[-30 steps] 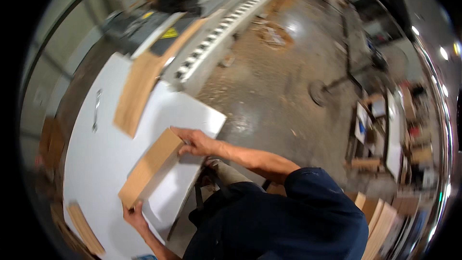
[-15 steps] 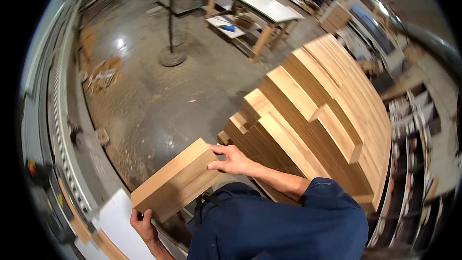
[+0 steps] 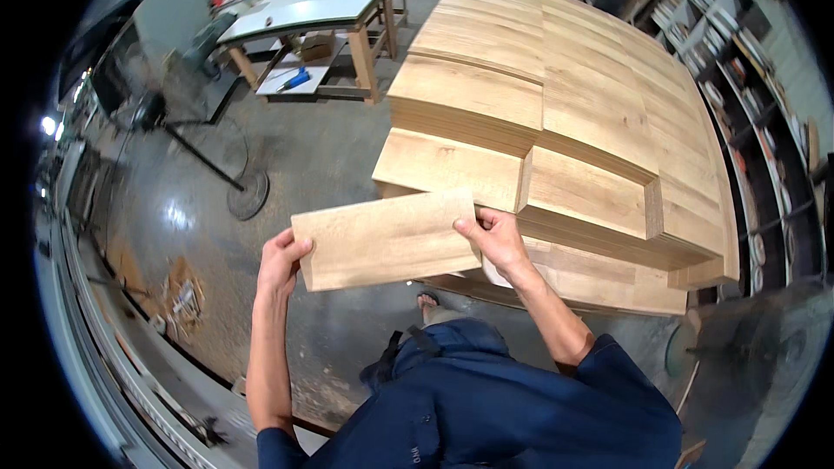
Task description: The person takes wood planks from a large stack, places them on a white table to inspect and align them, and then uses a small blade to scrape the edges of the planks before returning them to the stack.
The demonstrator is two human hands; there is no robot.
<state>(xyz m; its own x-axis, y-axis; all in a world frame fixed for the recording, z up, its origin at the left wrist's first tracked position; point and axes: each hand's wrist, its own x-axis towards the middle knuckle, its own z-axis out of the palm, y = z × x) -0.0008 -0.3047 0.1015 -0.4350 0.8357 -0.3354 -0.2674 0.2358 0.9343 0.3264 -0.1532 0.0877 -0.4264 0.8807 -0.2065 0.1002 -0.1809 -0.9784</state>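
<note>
Between my two hands is a stack of flat rectangular wooden boards (image 3: 387, 241), its broad wood-grain face turned up toward me. My left hand (image 3: 282, 260) grips the left end, thumb on top and fingers underneath. At the opposite end my right hand (image 3: 497, 241) is closed on it in the same way, thumb on the face. How many boards are in my hands cannot be made out from this angle. Just beyond stands a large stepped pile of like boards (image 3: 591, 113); the held boards overlap its near left corner in view, and whether they touch is unclear.
A white-topped workbench (image 3: 317, 4) stands at the far left, a blue tool (image 3: 297, 80) on its lower shelf. A pedestal fan (image 3: 248, 194) is on the floor at left. Shelving (image 3: 738, 78) lines the right side. Machine rails (image 3: 113, 365) run along the lower left, near scrap debris (image 3: 184, 291).
I have turned right toward the pile, carrying the boards along. They were tilted with the thick edge showing; now they lie more level, broad face up.
</note>
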